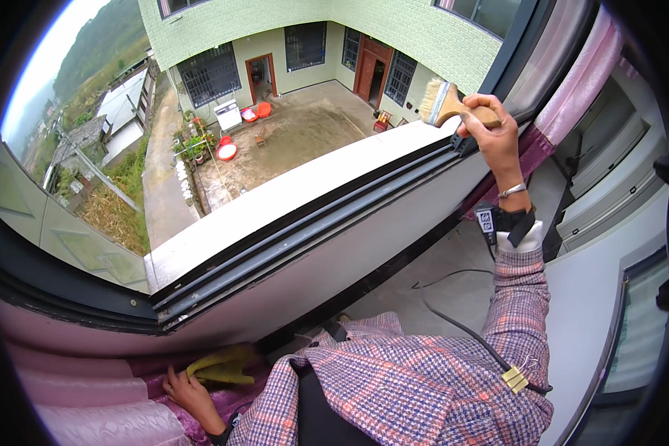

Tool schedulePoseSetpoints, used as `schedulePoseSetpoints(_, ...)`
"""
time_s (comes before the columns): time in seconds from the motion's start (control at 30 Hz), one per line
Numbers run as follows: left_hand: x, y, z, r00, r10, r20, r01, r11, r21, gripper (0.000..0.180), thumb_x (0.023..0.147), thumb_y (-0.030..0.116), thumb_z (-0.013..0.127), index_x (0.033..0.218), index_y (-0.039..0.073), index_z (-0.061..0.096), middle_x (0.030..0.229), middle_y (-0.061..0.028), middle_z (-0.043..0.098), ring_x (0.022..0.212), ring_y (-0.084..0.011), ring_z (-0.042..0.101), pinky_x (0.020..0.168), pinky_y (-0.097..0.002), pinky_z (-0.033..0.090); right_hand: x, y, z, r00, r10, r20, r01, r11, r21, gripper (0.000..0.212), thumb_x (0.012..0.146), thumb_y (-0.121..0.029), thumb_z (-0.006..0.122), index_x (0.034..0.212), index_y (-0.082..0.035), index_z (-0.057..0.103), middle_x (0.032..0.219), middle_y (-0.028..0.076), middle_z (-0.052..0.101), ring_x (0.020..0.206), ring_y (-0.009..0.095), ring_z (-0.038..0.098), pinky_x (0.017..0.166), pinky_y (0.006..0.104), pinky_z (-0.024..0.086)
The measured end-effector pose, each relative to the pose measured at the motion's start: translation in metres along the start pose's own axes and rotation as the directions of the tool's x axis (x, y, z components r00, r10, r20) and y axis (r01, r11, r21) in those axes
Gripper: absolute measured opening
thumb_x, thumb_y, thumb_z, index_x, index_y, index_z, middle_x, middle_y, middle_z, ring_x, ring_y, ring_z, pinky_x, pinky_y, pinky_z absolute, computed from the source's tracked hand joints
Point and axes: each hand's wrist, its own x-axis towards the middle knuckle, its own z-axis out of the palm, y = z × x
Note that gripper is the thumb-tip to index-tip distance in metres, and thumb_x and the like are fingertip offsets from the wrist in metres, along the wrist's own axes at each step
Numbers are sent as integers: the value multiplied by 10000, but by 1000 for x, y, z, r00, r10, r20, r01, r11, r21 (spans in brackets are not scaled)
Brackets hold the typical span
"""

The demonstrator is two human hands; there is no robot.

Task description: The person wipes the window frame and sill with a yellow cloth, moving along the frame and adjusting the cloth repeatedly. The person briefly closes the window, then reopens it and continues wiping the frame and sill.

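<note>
My right hand is closed around the wooden handle of a wide flat paintbrush with pale bristles and a metal band. The brush is raised above the right end of the window track, its bristles pointing left toward the outside. Low on the left, beside the pink curtain, my left hand grips a yellow-green cloth. Part of the cloth lies in shadow under the sill. The dark metal track runs along the open window, with a white outer ledge beyond it.
A second pink curtain hangs at the right by the window frame. Outside, far below, lies a courtyard with red basins and potted plants. A black cable loops from my right sleeve. White cabinets stand to the right.
</note>
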Motion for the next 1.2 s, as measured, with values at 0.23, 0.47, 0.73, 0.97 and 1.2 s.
schedulePoseSetpoints(0.23,14,8,26,999,32,-12,-33,996,-79,184,859,143,600,973,43,705,1339,-135,603,1221,-379,516,1009,-517,401,19,60,-18,983,185,2,-181,962,-203,179,887,-145,778,863,-24,648,670,-8,624,545,30,592,501,188,494)
schedulePoseSetpoints(0.47,17,13,25,998,55,25,-50,984,-171,212,853,121,581,998,28,703,1329,-170,601,1233,-401,510,1026,-517,392,18,89,-4,984,148,95,-99,914,-393,273,868,-256,795,838,-41,631,658,37,648,542,81,629,522,245,502)
schedulePoseSetpoints(0.73,9,9,25,993,111,34,-97,958,-271,212,822,77,581,992,16,692,1297,-172,615,1198,-399,521,1047,-502,381,-4,115,12,982,27,187,103,752,-651,370,815,-296,826,766,-46,558,614,95,601,583,263,641,576,344,519)
schedulePoseSetpoints(0.97,6,8,27,991,134,30,-120,952,-283,201,808,63,580,973,2,679,1267,-169,626,1169,-392,539,1034,-496,390,-19,107,22,956,282,83,-235,903,-360,283,837,-187,814,757,-19,601,623,75,659,559,117,665,534,248,529)
schedulePoseSetpoints(1.2,14,13,29,984,179,20,-163,929,-332,177,816,56,579,955,-10,667,1204,-181,642,1120,-393,561,983,-485,423,29,96,-3,879,361,310,-32,695,-718,352,814,-378,773,822,-29,726,699,124,713,633,229,698,615,316,538)
